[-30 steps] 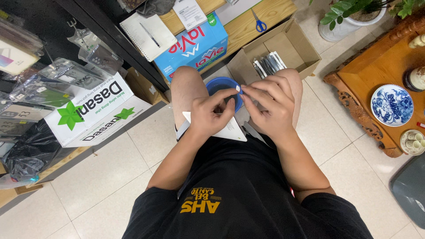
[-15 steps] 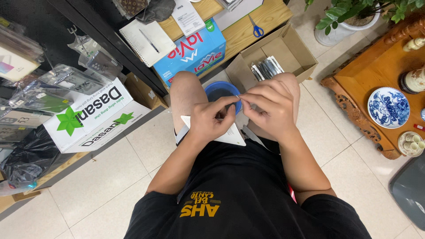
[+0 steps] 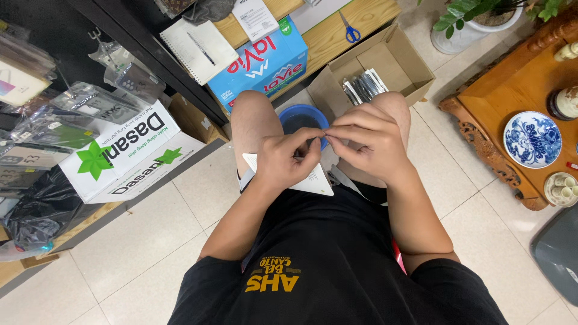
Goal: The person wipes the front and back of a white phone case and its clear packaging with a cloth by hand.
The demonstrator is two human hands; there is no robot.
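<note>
Item: seated person, hands working over the lap, floor of pale tiles.

Left hand (image 3: 289, 162): closed in a pinch, thumb and forefinger meeting the other hand's fingertips on something too small to make out. It lies over a white card (image 3: 313, 180) that rests across the knees.

Right hand (image 3: 370, 141): fingers curled, tips pinched against the left hand's; what it grips is hidden between the fingers.

Blue bowl (image 3: 303, 119): on the floor between the knees, just beyond the hands, dark inside.

Cardboard box (image 3: 385, 72): open, on the floor past the right knee, holding slim clear packets (image 3: 364, 87).

Also present: blue carton (image 3: 265, 63) under a wooden shelf edge, scissors (image 3: 349, 29) on the shelf, white carton (image 3: 120, 156) by the left knee, patterned plate (image 3: 533, 138) on a carved wooden stand at the right.

Handling note (a judgement only): the work looks like fine separating or peeling, so it goes best with the pinch kept low over the card and bowl, so that anything dropped lands there and not on the tiles; a small, steady pull, wrists braced on the thighs.
</note>
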